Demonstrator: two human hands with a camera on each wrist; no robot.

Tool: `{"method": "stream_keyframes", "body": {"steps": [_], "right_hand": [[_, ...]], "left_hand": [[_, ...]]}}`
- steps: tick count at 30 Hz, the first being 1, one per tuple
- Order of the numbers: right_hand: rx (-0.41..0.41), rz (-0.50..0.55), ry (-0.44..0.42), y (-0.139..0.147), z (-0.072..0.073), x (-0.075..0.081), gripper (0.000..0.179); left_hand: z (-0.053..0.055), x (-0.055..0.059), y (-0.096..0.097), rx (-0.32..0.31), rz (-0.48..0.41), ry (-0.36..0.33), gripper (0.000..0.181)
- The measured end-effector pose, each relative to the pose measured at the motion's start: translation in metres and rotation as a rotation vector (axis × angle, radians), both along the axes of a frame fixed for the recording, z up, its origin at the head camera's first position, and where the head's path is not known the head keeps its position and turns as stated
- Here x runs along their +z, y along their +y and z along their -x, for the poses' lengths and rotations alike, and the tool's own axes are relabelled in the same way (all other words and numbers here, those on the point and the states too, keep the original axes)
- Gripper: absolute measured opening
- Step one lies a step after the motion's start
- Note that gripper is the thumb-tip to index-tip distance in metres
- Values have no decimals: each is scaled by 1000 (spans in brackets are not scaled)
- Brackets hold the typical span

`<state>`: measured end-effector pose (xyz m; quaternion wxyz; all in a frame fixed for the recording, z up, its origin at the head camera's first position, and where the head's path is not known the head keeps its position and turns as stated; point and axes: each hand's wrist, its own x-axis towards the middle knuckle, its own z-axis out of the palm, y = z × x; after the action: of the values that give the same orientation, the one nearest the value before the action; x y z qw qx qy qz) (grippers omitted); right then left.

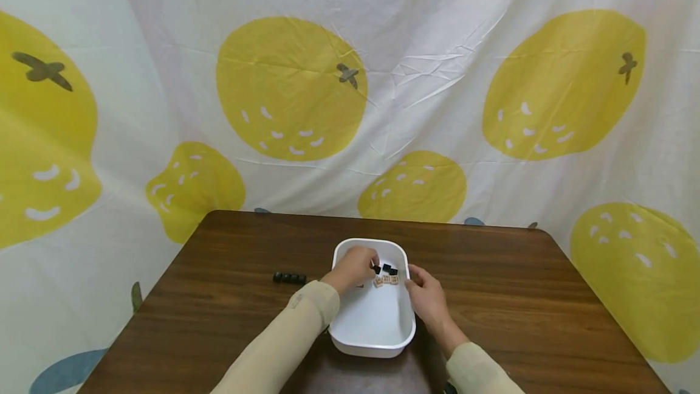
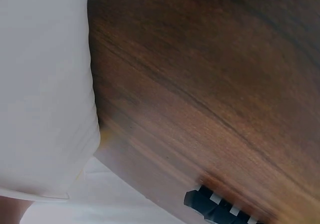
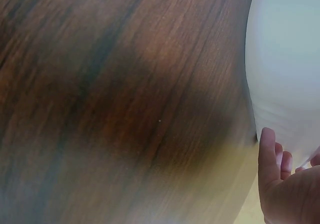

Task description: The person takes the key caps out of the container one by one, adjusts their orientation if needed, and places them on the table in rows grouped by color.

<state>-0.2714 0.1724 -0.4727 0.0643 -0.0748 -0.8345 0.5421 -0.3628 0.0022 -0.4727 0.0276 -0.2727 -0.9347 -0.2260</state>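
Tray [image 1: 372, 327], white, x1, runs near–far on surface [image 1: 525, 309]; R hand [image 1: 428, 298] grips its R side. L hand [image 1: 354, 267], closer to pcs, is inside, fingers curled at 1 black pc [image 1: 376, 270], can't tell if gripped. Just R: 2 more black pcs [image 1: 387, 267], 3 tan pcs [image 1: 386, 279]. L of tray: 4 black blocks [image 1: 290, 278], L–R row.

Table [image 1: 508, 303]: one, dark brown, wood-grain top with streaked figure; far corners rounded, surface slightly glossy.

Directly upon it:
- White tub [image 1: 374, 350], one; oblong, rounded corners, rolled rim; upright around the middle, long sides running near to far.
- Row of small black blocks [image 1: 290, 278], one; left of the tub, apart from it, running left to right.
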Motion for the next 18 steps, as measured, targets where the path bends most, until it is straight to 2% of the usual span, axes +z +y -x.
{"method": "stream_keyframes", "body": {"steps": [9, 18], "right_hand": [[-2, -9, -11, 0, 0, 1, 39], [0, 2, -5, 0, -1, 2, 39]], "left_hand": [[2, -2, 1, 29, -122, -73, 20], [2, 2, 1, -2, -225, -35, 21]]}}
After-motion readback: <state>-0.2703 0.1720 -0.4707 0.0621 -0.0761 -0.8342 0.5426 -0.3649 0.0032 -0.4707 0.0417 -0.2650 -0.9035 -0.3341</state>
